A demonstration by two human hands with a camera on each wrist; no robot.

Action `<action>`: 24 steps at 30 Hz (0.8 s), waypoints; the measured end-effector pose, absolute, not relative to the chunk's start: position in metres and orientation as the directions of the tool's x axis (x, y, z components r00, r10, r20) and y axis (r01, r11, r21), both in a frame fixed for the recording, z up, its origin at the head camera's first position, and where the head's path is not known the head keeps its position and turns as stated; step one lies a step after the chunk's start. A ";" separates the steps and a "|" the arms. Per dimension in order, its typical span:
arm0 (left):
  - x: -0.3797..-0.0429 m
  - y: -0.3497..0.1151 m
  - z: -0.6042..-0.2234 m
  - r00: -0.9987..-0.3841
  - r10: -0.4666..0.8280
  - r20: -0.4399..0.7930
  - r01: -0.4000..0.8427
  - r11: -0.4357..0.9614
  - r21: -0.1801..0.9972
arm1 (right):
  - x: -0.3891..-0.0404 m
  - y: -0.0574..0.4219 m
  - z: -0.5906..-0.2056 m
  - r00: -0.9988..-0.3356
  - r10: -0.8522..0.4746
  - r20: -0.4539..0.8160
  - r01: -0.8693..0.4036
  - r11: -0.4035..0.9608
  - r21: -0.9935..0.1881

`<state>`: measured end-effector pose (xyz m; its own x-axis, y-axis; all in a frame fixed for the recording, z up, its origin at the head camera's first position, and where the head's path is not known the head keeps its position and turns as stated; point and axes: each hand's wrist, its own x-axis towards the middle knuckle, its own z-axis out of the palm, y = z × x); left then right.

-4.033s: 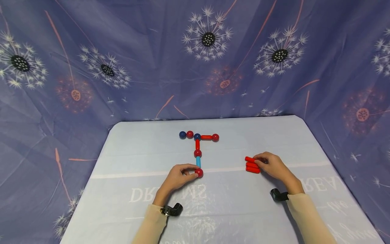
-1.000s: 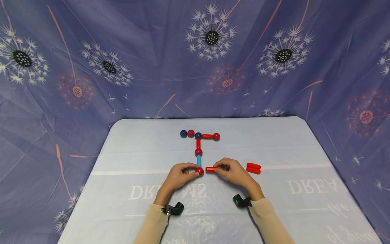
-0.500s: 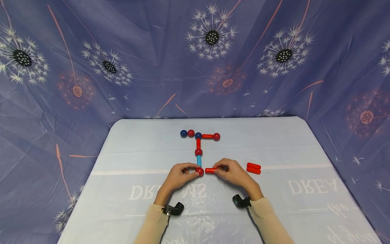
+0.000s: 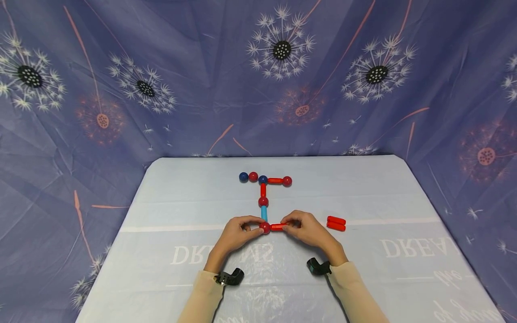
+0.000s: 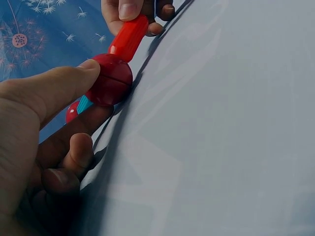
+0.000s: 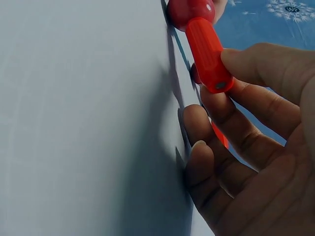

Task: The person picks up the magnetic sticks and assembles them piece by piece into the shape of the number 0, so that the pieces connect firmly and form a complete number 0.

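Observation:
Between thumb and fingers, my left hand pinches a dark red ball at the near end of a chain of magnetic balls and rods. My right hand pinches a red magnetic rod by its outer end; its other end meets that ball. A light blue rod runs from the held ball to another red ball. Beyond it a red rod leads to a blue ball. From there a sideways red rod ends in a red ball.
Two spare red rods lie side by side to the right of my right hand. At the back, a red ball and a dark blue ball sit left of the chain. A patterned curtain hangs behind the white-covered table.
My right hand took one red rod from the group of three at right and carried it left. In the last half second its end closed onto the ball. My left hand kept its hold.

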<state>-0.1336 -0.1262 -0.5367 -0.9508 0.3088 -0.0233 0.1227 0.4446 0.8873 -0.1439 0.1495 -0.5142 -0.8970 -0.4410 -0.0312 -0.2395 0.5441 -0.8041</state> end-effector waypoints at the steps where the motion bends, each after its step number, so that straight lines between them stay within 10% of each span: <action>1: -0.134 -0.126 -0.537 -0.951 0.309 -0.021 0.124 0.444 0.887 | -0.144 0.149 -0.514 -0.897 -0.441 -0.033 -0.237 0.543 -0.805; 24: -0.131 -0.126 -0.533 -0.952 0.305 -0.004 0.133 0.428 0.894 | -0.147 0.155 -0.508 -0.879 -0.474 -0.041 -0.265 0.560 -0.785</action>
